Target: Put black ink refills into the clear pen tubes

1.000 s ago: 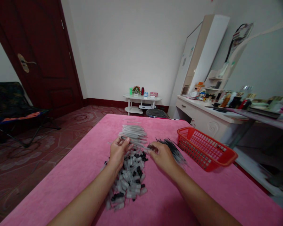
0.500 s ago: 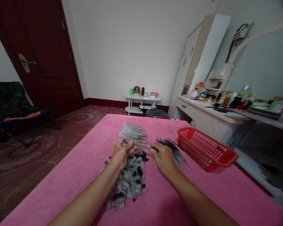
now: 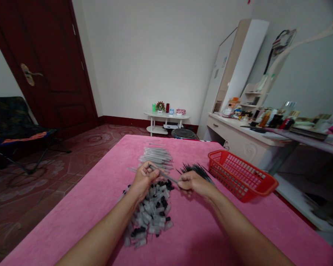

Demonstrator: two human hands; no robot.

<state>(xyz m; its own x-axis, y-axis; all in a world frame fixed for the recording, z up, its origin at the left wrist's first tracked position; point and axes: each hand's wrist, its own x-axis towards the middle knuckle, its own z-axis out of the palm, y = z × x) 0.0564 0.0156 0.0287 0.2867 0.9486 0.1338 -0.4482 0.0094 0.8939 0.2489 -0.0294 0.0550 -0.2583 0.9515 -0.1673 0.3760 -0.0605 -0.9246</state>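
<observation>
A thin grey pen [image 3: 168, 176] slants down to the right between my hands, over the pink cloth. My left hand [image 3: 142, 180] pinches its upper left end between thumb and fingers. At the lower right end, the fingers of my right hand [image 3: 193, 183] are closed on the pen and hide its tip. Below my left hand spreads a pile of clear caps and small black pieces [image 3: 151, 214]. Beyond the hands lies a stack of pale, see-through pen barrels [image 3: 157, 156]. A heap of dark, pointed pen-like sticks [image 3: 195, 169] is partly covered by my right hand.
A red plastic basket [image 3: 240, 179] stands at the right edge of the pink cloth [image 3: 80, 210]. Farther right is a dressing table [image 3: 238, 129] crowded with bottles. A folding chair [image 3: 16, 129] is on the floor at left, and a small white table [image 3: 166, 115] stands by the wall.
My right hand has turned and moved slightly down, away from the dark sticks. The pen, nearly level before, now tilts more steeply. My left hand keeps its pinch.
</observation>
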